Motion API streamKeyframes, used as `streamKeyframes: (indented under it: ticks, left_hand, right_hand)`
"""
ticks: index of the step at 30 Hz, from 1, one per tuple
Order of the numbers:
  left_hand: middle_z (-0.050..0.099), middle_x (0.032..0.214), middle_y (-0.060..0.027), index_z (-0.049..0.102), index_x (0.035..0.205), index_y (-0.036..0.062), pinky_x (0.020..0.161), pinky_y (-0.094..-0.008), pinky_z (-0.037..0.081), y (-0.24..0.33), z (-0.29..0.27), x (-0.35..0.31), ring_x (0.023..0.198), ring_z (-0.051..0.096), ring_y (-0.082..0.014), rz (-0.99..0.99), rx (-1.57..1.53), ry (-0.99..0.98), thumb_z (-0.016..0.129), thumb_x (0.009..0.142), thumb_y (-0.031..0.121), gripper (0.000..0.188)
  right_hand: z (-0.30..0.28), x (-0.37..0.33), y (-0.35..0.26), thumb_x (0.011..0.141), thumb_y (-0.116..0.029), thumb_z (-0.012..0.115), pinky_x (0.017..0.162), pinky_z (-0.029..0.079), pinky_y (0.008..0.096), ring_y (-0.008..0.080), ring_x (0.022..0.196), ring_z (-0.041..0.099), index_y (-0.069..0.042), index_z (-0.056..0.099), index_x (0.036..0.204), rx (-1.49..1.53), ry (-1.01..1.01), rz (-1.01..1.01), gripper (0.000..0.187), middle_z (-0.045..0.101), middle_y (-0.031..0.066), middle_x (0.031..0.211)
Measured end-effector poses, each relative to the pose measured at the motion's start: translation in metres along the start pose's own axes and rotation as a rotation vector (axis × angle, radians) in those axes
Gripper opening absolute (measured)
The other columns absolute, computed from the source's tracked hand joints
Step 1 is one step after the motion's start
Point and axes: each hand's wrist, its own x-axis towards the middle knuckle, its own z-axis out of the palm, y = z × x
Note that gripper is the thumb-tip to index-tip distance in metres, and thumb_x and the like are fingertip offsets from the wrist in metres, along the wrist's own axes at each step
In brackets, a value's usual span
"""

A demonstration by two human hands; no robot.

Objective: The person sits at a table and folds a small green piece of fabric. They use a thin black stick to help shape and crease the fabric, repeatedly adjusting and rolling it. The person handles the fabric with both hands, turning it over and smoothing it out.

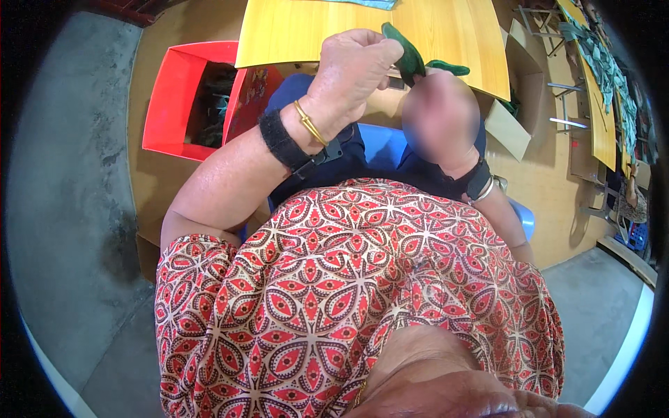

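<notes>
My left hand (359, 66), raised over the near edge of the yellow table, pinches the upper end of a dark green cloth piece (404, 52), narrow and curved like a leaf. The piece runs down to the fingertips of my right hand (444, 115), where a second green end sticks out to the right. A blur covers most of my right hand, so its separate fingers do not show; the cloth appears gripped at its tips. Gold bangles and dark bands circle both wrists.
The yellow table (460, 31) lies ahead, with light blue-green cloth (366, 3) at its far edge. Left of it stands a red box (171, 104) with dark contents. A cardboard box (512, 129) stands at the right. Farther right, green cloth pieces (603, 70) cover another table.
</notes>
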Motion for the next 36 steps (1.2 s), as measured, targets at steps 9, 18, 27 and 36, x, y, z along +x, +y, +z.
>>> streamKeyframes:
  ticks: [9,18,27,36]
  left_hand:
    - [0.052,0.068,-0.0018,0.056,0.09,-0.0013,0.055,-0.022,0.044,0.007,-0.008,0.009,0.061,0.05,-0.0094,0.215,0.056,-0.207,0.055,0.079,0.011,0.016]
    - [0.059,0.08,-0.005,0.056,0.094,-0.0026,0.06,-0.0203,0.046,0.005,-0.007,0.003,0.065,0.055,-0.0092,0.298,0.323,-0.328,0.053,0.082,0.009,0.017]
    - [0.058,0.068,-0.0034,0.058,0.083,-0.0029,0.053,-0.0185,0.044,-0.001,-0.01,0.01,0.06,0.054,-0.0063,0.423,0.35,-0.201,0.056,0.078,0.005,0.009]
    - [0.058,0.064,-0.0038,0.057,0.079,-0.0026,0.052,-0.0189,0.044,0.004,-0.007,0.006,0.058,0.055,-0.007,0.479,0.43,-0.169,0.056,0.077,0.003,0.006]
  right_hand:
    - [-0.007,-0.012,0.024,0.086,-0.019,0.048,0.039,0.029,0.0144,0.0006,0.046,0.034,-0.007,0.053,0.083,1.158,-0.243,0.791,0.013,0.046,-0.0062,0.063]
    - [-0.025,-0.008,0.007,0.083,-0.019,0.053,0.044,0.035,0.0154,0.0032,0.05,0.04,-0.004,0.048,0.102,1.44,-0.294,0.848,0.025,0.049,-0.002,0.07]
    - [-0.027,-0.029,0.023,0.079,-0.004,0.053,0.049,0.036,0.0168,0.0035,0.058,0.044,-0.001,0.049,0.093,0.85,-0.292,0.685,0.015,0.051,-0.0006,0.069]
    - [-0.035,-0.035,0.024,0.082,-0.007,0.051,0.045,0.03,0.0155,0.0015,0.052,0.037,-0.002,0.052,0.086,1.02,-0.192,0.733,0.007,0.045,-0.004,0.061]
